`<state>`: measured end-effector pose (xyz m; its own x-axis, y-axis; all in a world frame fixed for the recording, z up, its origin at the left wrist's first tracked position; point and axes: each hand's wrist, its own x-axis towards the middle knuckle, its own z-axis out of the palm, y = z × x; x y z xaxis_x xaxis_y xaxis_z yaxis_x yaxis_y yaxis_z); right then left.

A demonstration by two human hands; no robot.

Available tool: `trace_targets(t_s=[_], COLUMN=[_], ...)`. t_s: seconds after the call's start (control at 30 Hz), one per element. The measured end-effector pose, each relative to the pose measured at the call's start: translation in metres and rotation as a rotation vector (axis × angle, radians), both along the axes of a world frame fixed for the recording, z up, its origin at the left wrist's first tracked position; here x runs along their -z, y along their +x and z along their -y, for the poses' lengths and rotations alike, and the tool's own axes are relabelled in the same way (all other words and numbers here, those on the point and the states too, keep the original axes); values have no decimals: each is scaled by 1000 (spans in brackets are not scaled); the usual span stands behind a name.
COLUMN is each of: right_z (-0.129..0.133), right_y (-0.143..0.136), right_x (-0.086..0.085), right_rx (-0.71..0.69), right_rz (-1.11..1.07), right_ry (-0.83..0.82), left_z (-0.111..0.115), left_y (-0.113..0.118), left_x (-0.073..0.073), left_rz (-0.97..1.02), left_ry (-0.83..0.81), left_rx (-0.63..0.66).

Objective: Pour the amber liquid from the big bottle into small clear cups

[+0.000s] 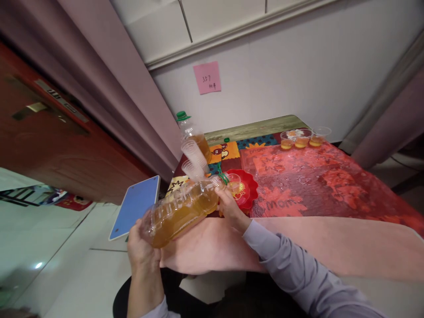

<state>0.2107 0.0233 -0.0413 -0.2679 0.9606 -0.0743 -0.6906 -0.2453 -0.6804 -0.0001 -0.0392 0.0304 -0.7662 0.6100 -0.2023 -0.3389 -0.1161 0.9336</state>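
Amber liquid lies along the lower wall of a large clear bottle [185, 214], held tilted in both hands with its neck end toward a scalloped red dish [253, 194]. Taking that dish as the clock's centre, the bottle's body stretches out toward half past eight. The left hand [145, 245], at eight o'clock, cups the base from below, probably because most of the weight sits there; the right hand [229, 204], near seven o'clock, is closed around the neck, likely to steer the mouth. That mouth, beside a green handle [222, 173], is close to a clear cup [234, 180] in the dish; whether they touch, I cannot tell. The dish's raised rim would presumably catch drips. At ten o'clock leans a stack of clear cups [192, 154], perhaps nested to save room, in front of a second bottle [201, 143] with its green cap on. A loose green cap [227, 140] lies between eleven and twelve, seemingly set aside from the open bottle. At two o'clock, three cups [301, 142] with amber liquid stand side by side near the table's far edge, well apart from the hands and so unlikely to be knocked.
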Motion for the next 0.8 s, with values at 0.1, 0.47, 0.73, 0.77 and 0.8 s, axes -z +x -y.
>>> trace_targets(t_s=[0.1, 0.47, 0.73, 0.77, 0.8], right_z=[-2, 3, 7, 7, 6], right_y=[0, 2, 7, 8, 10], right_x=[3, -6, -17, -19, -21], right_rx=[3, 9, 83, 97, 117], right_rz=[-5, 5, 86, 106, 130], right_ry=[5, -12, 95, 110, 118], left_z=[0, -3, -6, -8, -11], left_y=[1, -9, -12, -13, -14], left_x=[-1, 12, 35, 41, 47], left_rz=[-12, -111, -7, 8, 17], left_ry=[11, 53, 67, 85, 106], left_rx=[17, 42, 30, 40, 54])
